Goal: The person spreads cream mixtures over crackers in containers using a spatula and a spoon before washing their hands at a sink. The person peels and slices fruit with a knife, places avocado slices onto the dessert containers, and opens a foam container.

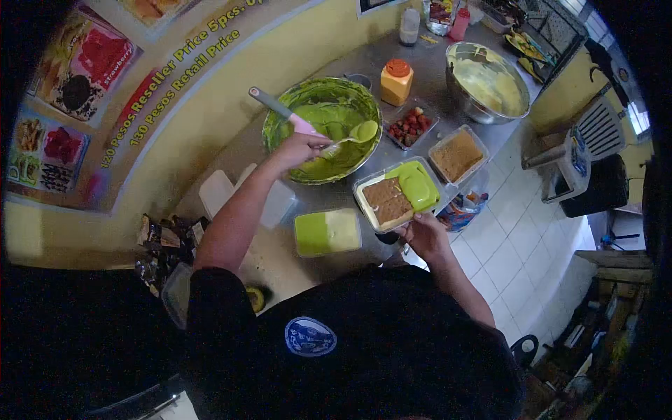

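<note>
My left hand (299,150) is closed on the handle of a metal spoon (365,131), held over a large metal bowl (269,140) of green cream. Green cream coats the spoon's head. A spatula (273,103) with a grey and pink handle lies across the bowl's rim, beside my left hand. On the right, my right hand (425,236) grips the near edge of a clear tub (365,212), thumb on the rim. Brown crackers on pale cream show in this tub, with green cream over its right part. A second tub (327,232), half green and half pale, sits on the table.
Nearby on the metal table (269,255) are a strawberry box (411,128), a tub of brown crumbs (458,155) and an orange-lidded jar (397,82). A bowl of pale cream (488,82) stands back right. Clear lids (276,203) lie left, near dark wrappers (168,245).
</note>
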The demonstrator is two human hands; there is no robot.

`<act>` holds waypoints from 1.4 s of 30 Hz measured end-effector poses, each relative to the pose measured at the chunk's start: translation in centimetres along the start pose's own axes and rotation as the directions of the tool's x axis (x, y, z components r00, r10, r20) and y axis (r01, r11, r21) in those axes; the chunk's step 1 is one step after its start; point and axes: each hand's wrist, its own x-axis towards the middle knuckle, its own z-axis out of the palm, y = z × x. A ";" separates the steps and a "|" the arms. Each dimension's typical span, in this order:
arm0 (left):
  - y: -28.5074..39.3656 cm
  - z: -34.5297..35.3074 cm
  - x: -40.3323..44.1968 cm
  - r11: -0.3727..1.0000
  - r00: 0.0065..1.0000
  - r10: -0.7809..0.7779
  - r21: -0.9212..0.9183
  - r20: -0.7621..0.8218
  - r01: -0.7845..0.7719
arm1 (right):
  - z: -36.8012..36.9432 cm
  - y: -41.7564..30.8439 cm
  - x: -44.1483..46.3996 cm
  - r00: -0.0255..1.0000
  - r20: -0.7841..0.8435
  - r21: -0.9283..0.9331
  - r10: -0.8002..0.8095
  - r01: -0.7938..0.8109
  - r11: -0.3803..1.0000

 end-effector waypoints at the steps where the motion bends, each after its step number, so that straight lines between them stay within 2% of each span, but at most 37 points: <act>1: 2.1 -0.2 -1.0 0.998 0.997 0.052 0.037 -0.058 -0.050 | 0.6 0.0 0.4 1.000 0.004 -0.027 0.001 -0.001 1.000; 2: 3.5 -0.3 -1.8 0.998 0.997 0.058 0.042 -0.050 -0.056 | 0.9 0.0 0.8 1.000 0.001 -0.025 -0.010 0.010 1.000; 4: 6.2 0.2 -3.5 0.967 0.952 0.255 0.060 -0.167 -0.249 | 1.1 -0.4 1.5 1.000 0.029 -0.056 0.005 -0.003 0.998; 5: 8.0 0.6 -4.6 0.965 0.952 0.261 0.065 -0.161 -0.253 | 0.8 -0.4 1.9 1.000 0.030 -0.053 -0.004 0.006 0.999; 7: 10.8 1.1 -6.8 0.909 0.882 0.396 0.248 -0.256 -0.336 | 0.5 0.0 3.2 0.995 0.090 -0.071 0.033 -0.027 0.997; 8: 11.7 2.1 -7.7 0.906 0.881 0.400 0.252 -0.252 -0.340 | 0.8 0.1 3.5 0.991 0.135 -0.005 0.008 -0.008 1.000; 10: 13.0 3.9 -8.8 0.798 0.723 0.585 0.419 -0.368 -0.433 | 1.1 0.0 3.7 0.986 0.166 -0.003 0.000 0.001 1.000; 11: 13.1 4.5 -8.9 0.797 0.723 0.586 0.423 -0.367 -0.431 | 1.4 -0.1 3.7 0.981 0.193 -0.002 -0.002 0.002 1.000; 12: 12.9 5.1 -8.9 0.602 0.664 0.711 0.690 -0.233 -0.402 | 1.8 -0.3 3.7 0.981 0.195 0.001 0.000 0.000 1.000; 13: 12.6 5.5 -8.7 0.339 0.617 0.784 0.877 -0.064 -0.340 | 2.1 -0.6 3.6 0.972 0.234 -0.004 0.029 -0.029 1.000; 14: 12.5 5.9 -8.5 0.254 0.549 0.834 0.918 -0.049 -0.305 | 2.5 -0.9 3.4 0.960 0.272 -0.012 0.059 -0.058 0.998; 15: 12.5 5.8 -8.4 0.256 0.548 0.835 0.918 -0.052 -0.304 | 2.8 -1.1 3.2 0.960 0.273 -0.015 0.061 -0.059 0.998; 17: 12.5 5.1 -8.4 0.317 0.449 0.878 0.902 -0.162 -0.294 | 3.2 -1.0 3.3 0.966 0.258 -0.006 0.012 -0.011 1.000; 18: 12.3 5.2 -8.4 0.321 0.454 0.876 0.900 -0.164 -0.295 | 2.9 -0.8 3.3 0.967 0.253 -0.004 0.016 -0.015 1.000; 20: 11.9 5.6 -8.4 0.292 0.601 0.796 0.915 -0.070 -0.280 | 2.2 -0.6 3.4 0.974 0.215 -0.007 0.075 -0.075 0.997; 21: 11.4 5.7 -8.3 0.299 0.604 0.793 0.915 -0.081 -0.271 | 2.1 -0.6 3.3 0.972 0.217 -0.013 0.086 -0.085 0.996; 23: 10.8 4.7 -7.5 0.485 0.558 0.792 0.811 -0.248 -0.329 | 2.3 -0.5 3.5 0.980 0.196 -0.074 0.035 -0.021 0.997; 24: 10.6 3.9 -7.5 0.491 0.565 0.785 0.812 -0.254 -0.317 | 2.3 -0.4 3.4 0.979 0.199 -0.071 0.047 -0.034 0.997; 26: 10.3 1.1 -7.3 0.631 0.710 0.619 0.751 -0.335 -0.196 | 2.1 -0.4 3.4 0.988 0.149 -0.090 0.041 -0.028 0.996; 27: 9.5 -0.7 -7.1 0.639 0.713 0.610 0.747 -0.346 -0.184 | 1.4 -0.4 3.4 0.987 0.151 -0.094 0.056 -0.042 0.995; 29: 8.0 -4.3 -6.7 0.357 0.919 0.344 0.932 -0.193 0.062 | 0.5 -0.1 3.1 0.997 0.050 -0.122 0.052 -0.045 0.992; 30: 7.7 -5.1 -6.2 0.359 0.920 0.337 0.931 -0.199 0.070 | 0.6 0.0 3.0 0.998 0.049 -0.102 0.039 -0.034 0.994; 31: 7.4 -5.6 -5.5 0.310 0.961 0.143 0.932 -0.238 0.185 | 0.8 0.2 2.9 0.998 0.049 -0.100 0.048 -0.043 0.994; 32: 7.3 -6.0 -4.9 0.240 0.958 -0.052 0.928 -0.282 0.286 | 0.9 0.3 2.8 0.998 0.030 -0.087 0.049 -0.046 0.995; 33: 6.1 -6.2 -3.6 0.240 0.957 -0.054 0.927 -0.284 0.289 | 0.8 0.3 2.7 0.999 0.011 -0.076 0.046 -0.045 0.996; 35: 3.0 -6.2 -0.6 0.209 0.977 0.101 0.964 -0.186 0.162 | -0.4 0.8 3.0 0.998 0.003 -0.072 0.069 -0.069 0.995; 36: 3.2 -5.6 0.4 0.213 0.977 0.098 0.963 -0.187 0.163 | -0.7 1.0 3.1 0.998 -0.007 -0.073 0.064 -0.064 0.995; 38: 3.7 -4.4 2.5 0.659 0.915 0.185 0.736 -0.358 0.155 | -0.9 1.0 3.2 0.998 -0.021 -0.077 0.066 -0.068 0.995; 39: 2.9 -4.5 3.4 0.663 0.915 0.181 0.732 -0.361 0.157 | -0.9 1.1 3.2 0.998 -0.027 -0.055 0.065 -0.066 0.996; 41: 0.0 -4.9 5.8 0.326 0.921 0.337 0.942 -0.198 0.083 | -0.4 0.9 3.3 0.998 -0.032 -0.038 0.063 -0.064 0.997; 42: -2.8 -5.8 7.3 0.332 0.921 0.335 0.940 -0.198 0.082 | 0.3 0.8 3.4 0.998 -0.031 -0.029 0.050 -0.051 0.998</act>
